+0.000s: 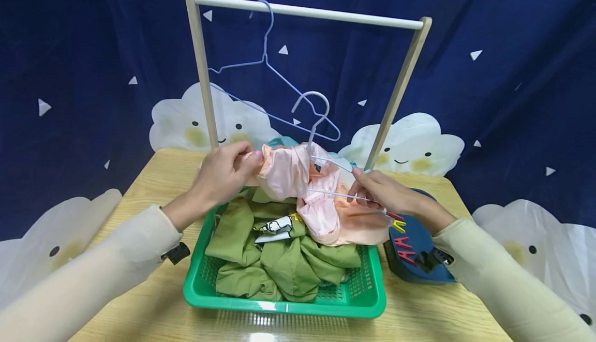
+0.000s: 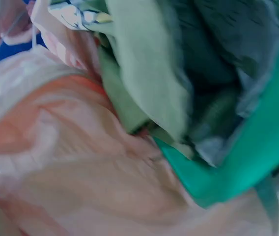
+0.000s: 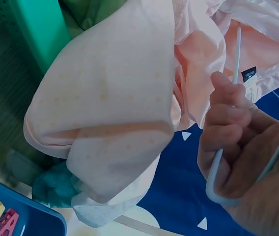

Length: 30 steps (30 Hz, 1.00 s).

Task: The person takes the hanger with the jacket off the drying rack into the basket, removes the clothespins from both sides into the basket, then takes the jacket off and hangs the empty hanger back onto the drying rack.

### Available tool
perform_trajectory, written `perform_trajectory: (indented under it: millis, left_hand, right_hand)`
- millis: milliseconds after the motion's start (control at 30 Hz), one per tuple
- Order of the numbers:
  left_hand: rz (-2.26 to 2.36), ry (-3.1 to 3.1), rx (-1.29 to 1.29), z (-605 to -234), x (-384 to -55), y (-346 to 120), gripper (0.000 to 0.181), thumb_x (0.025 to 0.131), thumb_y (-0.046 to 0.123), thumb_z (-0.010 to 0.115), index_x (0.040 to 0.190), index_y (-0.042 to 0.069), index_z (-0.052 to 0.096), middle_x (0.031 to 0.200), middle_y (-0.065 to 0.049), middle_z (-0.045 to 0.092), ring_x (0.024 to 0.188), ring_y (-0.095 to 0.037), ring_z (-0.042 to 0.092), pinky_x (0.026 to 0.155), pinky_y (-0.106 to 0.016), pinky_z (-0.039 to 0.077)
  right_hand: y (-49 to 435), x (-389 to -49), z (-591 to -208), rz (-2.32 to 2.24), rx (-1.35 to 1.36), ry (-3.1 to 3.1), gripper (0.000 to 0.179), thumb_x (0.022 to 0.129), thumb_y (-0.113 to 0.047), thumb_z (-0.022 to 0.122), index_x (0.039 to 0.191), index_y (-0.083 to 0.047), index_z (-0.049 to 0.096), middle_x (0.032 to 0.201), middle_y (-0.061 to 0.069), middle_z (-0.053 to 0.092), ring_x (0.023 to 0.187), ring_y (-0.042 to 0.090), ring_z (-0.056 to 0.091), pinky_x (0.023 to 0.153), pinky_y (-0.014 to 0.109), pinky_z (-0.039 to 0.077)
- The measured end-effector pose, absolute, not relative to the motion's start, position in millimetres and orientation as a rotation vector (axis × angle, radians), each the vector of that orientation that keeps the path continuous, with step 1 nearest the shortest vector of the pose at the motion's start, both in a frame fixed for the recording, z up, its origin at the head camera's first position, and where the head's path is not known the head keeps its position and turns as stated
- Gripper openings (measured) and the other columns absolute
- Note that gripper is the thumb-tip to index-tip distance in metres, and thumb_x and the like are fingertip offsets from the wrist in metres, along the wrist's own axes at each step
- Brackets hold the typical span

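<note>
The left hand (image 1: 225, 174) pinched a pink top (image 1: 318, 218) that hung over the green basket (image 1: 284, 308) of green clothes (image 1: 284, 267), and the right hand (image 1: 386, 192) held one end of a white hanger (image 1: 327, 106)

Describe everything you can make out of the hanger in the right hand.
The hanger is pale and slim, and looks like coated wire: an open, curved hook, a short neck, a sloping shoulder and a straight lower bar meeting in a rounded corner. It is held hook-up above the green basket, off the white rail. The right hand grips its end, fingers curled round the lower bar. The other end is hidden in the pink garment.
</note>
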<state>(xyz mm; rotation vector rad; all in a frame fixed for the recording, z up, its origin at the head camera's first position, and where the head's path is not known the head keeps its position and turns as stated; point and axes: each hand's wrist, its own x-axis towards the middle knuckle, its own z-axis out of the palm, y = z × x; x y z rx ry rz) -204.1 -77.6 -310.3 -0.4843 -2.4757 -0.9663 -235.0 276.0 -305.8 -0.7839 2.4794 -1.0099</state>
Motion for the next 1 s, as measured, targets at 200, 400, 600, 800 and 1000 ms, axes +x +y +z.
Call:
perform_trajectory:
  millis: [200, 400, 600, 800, 1000]
  left_hand:
    - [-0.764, -2.553, -0.439, -306, -200, -58, 0.07, 0.086, 0.073, 0.059, 0.133, 0.022, 0.05, 0.095, -0.005, 0.061, 0.083, -0.024, 0.056, 0.072, -0.04, 0.046]
    - [-0.606, -2.534, -0.435, -311, -200, -49, 0.07, 0.089, 0.057, 0.07, 0.147, 0.029, 0.043, 0.103, -0.011, 0.051, 0.098, -0.029, 0.048, 0.092, -0.049, 0.04]
    - [-0.57, -2.563, -0.431, -314, -200, -53, 0.057, 0.097, 0.037, 0.066, 0.149, 0.035, 0.042, 0.144, -0.024, 0.044, 0.138, -0.044, 0.038, 0.114, -0.071, 0.02]
    - [-0.571, -2.632, -0.38, -314, -198, -63, 0.05, 0.102, 0.024, 0.059, 0.148, 0.034, 0.042, 0.154, -0.026, 0.035, 0.146, -0.044, 0.031, 0.112, -0.078, 0.017]
    - [-0.634, -2.677, -0.379, -318, -196, -73, 0.052, 0.102, 0.012, 0.053, 0.148, 0.033, 0.042, 0.159, -0.026, 0.026, 0.147, -0.048, 0.029, 0.1, -0.077, 0.039]
  right_hand:
    - [277, -234, -306, -1.061, -0.729, 2.478, 0.074, 0.112, -0.044, 0.018, 0.091, 0.006, 0.07, 0.066, 0.007, 0.054, 0.051, 0.012, 0.043, 0.046, 0.032, 0.039]
    - [280, -232, -306, -1.076, -0.705, 2.473, 0.076, 0.111, -0.046, 0.018, 0.094, 0.007, 0.07, 0.065, 0.007, 0.053, 0.05, 0.015, 0.043, 0.045, 0.03, 0.037]
    - [284, -232, -307, -1.102, -0.693, 2.462, 0.077, 0.111, -0.046, 0.018, 0.094, 0.01, 0.068, 0.065, 0.006, 0.054, 0.049, 0.015, 0.043, 0.044, 0.026, 0.033]
    - [289, -233, -307, -1.116, -0.682, 2.47, 0.079, 0.111, -0.047, 0.018, 0.094, 0.01, 0.069, 0.066, 0.009, 0.057, 0.048, 0.013, 0.044, 0.044, 0.024, 0.032]
    - [294, -234, -307, -1.131, -0.676, 2.486, 0.077, 0.111, -0.045, 0.02, 0.094, 0.01, 0.07, 0.063, 0.007, 0.056, 0.048, 0.012, 0.043, 0.043, 0.024, 0.032]
